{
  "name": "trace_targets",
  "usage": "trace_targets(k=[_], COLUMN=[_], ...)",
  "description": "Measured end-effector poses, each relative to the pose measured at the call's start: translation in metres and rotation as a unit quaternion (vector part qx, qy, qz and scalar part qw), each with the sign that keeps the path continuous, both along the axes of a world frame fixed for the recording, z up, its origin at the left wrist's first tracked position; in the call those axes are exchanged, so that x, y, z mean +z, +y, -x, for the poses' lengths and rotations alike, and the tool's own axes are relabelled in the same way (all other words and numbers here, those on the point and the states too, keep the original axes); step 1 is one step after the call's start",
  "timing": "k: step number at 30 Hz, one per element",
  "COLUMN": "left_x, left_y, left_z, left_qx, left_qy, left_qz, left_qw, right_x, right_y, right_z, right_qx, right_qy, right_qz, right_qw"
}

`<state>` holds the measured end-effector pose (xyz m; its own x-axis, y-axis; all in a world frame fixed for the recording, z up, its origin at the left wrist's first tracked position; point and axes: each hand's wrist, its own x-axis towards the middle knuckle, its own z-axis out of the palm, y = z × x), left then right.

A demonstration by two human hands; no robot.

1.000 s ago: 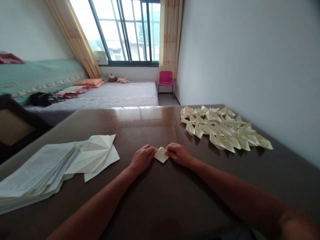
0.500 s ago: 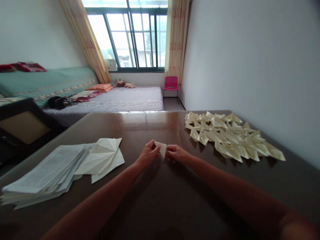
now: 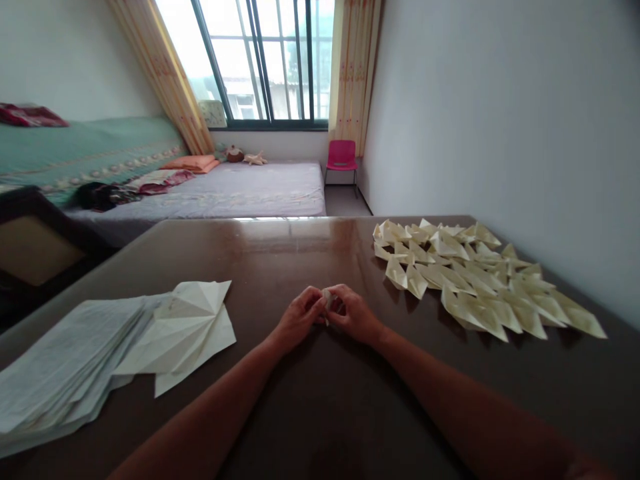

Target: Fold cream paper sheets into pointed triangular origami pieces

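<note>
A small folded piece of paper [image 3: 327, 298] is pinched between my two hands, just above the middle of the table. My left hand [image 3: 302, 312] grips its left side with thumb and fingers. From the right, my right hand [image 3: 353, 312] closes round the other side, so most of the paper is hidden. Folded paper boats [image 3: 460, 277] lie in close rows to the right of my hands. Over on the left, creased cream sheets [image 3: 193, 327] with fan-like folds rest against a stack of printed paper sheets [image 3: 70, 360].
The glossy brown table [image 3: 280, 257] reaches toward a bed [image 3: 260, 190] beneath a window. A pink chair [image 3: 341, 155] stands by the far wall. At the left is a dark wooden chair [image 3: 45, 243]. A white wall runs along the right.
My right hand has come over the folded paper, which now shows less between my fingers. The camera has tilted down and moved in slightly.
</note>
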<state>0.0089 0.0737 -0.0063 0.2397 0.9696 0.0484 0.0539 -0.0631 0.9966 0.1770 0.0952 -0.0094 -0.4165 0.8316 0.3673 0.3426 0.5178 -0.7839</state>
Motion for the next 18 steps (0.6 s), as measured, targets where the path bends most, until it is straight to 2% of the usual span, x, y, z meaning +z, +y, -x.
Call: trace_targets(k=[6, 14, 18], left_x=[0.005, 0.005, 0.004], left_y=[-0.001, -0.001, -0.002], left_z=[-0.001, 0.001, 0.000], left_qx=[-0.006, -0.016, -0.007], left_qy=[-0.028, -0.041, -0.016], left_qz=[0.035, 0.027, 0.021], left_qw=[0.999, 0.999, 1.000], right_x=[0.005, 0.009, 0.014], right_y=[0.004, -0.001, 0.001], right_z=[-0.007, -0.005, -0.009], right_qx=[0.101, 0.080, 0.120], right_qy=[0.011, -0.039, -0.037], right_qz=[0.037, 0.010, 0.028], right_qw=[0.994, 0.996, 0.992])
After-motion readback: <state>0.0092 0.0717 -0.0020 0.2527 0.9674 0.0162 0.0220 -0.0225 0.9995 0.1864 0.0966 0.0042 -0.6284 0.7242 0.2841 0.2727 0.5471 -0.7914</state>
